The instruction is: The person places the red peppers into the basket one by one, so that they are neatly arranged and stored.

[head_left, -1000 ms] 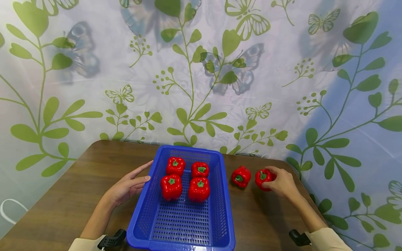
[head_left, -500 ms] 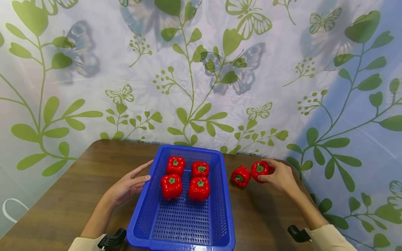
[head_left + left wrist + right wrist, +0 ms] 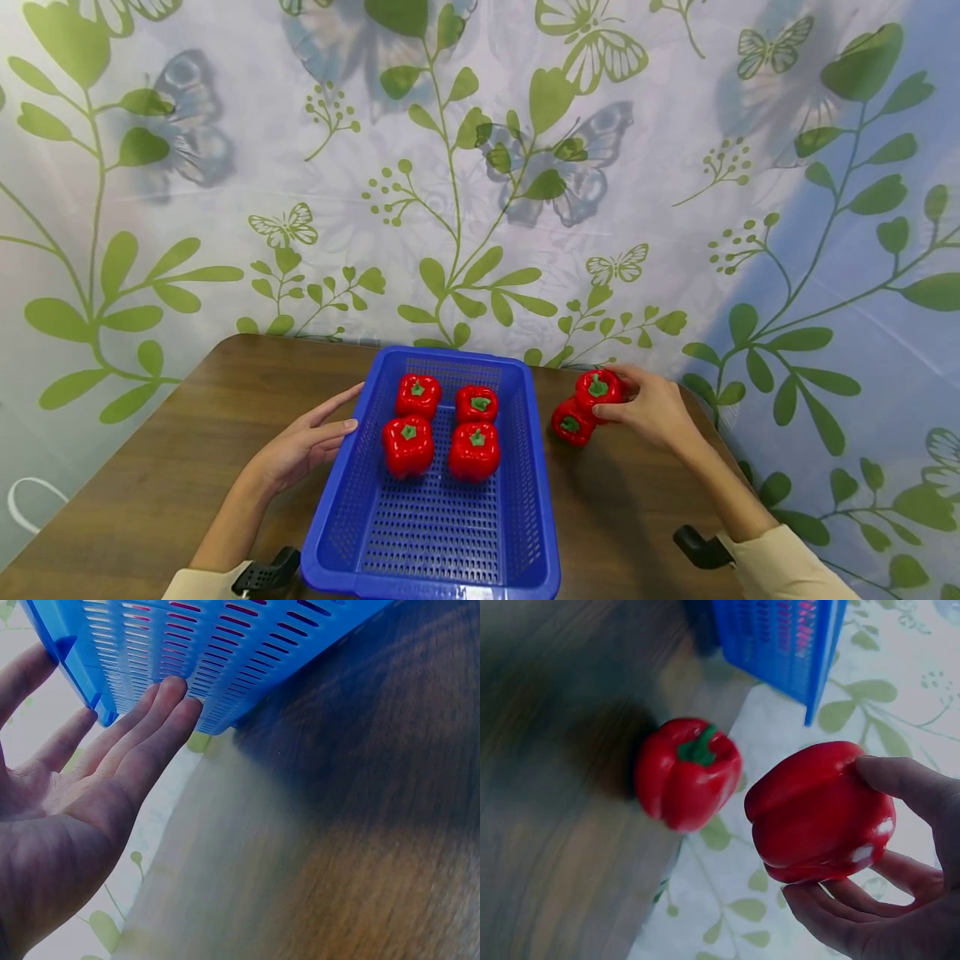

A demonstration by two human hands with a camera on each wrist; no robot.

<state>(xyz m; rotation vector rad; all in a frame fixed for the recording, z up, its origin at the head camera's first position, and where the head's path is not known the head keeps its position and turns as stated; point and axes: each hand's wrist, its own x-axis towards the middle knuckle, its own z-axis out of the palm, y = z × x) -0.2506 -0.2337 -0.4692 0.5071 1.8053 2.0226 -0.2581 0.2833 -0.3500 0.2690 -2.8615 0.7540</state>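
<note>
My right hand [image 3: 660,410] grips a red bell pepper [image 3: 597,387] with a green stem, thumb on one side and fingers on the other. In the right wrist view the held pepper [image 3: 817,817] appears raised off the table. A second red bell pepper [image 3: 570,425] lies on the table just in front of it, partly covered by it in the head view. My left hand [image 3: 300,447] has its fingers extended against the left side of a blue plastic basket [image 3: 435,529]. Several red bell peppers [image 3: 408,447] stand in the basket's far half, stems up.
The brown wooden table [image 3: 187,442] carries everything. A curtain [image 3: 480,167] printed with leaves and butterflies hangs directly behind the table's far edge. The basket's raised blue wall [image 3: 776,645] stands left of the loose pepper.
My right hand has lifted the pepper and moved it leftward and away from me, from right of the loose pepper to above and behind it. My left hand has stayed at the basket.
</note>
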